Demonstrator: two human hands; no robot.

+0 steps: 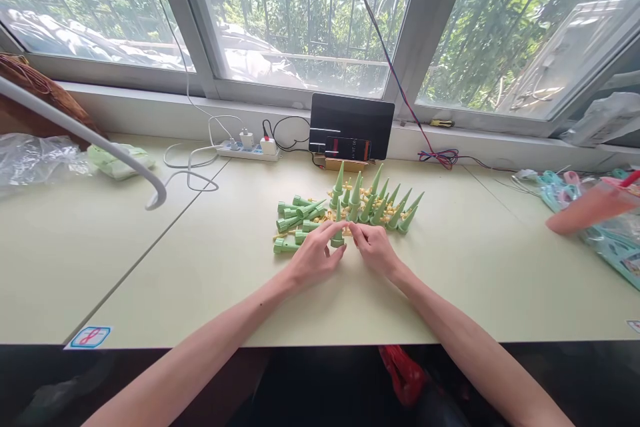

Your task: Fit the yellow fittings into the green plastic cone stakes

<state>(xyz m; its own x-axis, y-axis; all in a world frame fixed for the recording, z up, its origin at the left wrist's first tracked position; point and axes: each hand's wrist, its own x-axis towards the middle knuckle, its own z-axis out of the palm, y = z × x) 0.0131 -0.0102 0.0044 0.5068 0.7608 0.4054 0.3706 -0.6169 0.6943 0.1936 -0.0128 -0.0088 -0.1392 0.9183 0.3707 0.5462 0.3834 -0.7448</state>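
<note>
An upright green plastic spike (338, 233) with a wide ribbed base stands on the table, and my left hand (316, 252) has its thumb and fingers curved round it. My right hand (374, 248) is closed in a pinch just to the right of the spike, its fingertips near the left forefinger. What those fingers hold, if anything, is too small to make out. Behind my hands, several green spikes (395, 212) stand point up with small yellow pieces (330, 215) among them. To the left, several green tubular pieces (287, 223) lie on their sides.
A black tablet (353, 117) and a phone (349, 148) lean at the back. A power strip (250, 152) with cables sits left of them. A white curved bar (100, 140) crosses the left side. A pink cup (593, 207) and plastic bags lie right.
</note>
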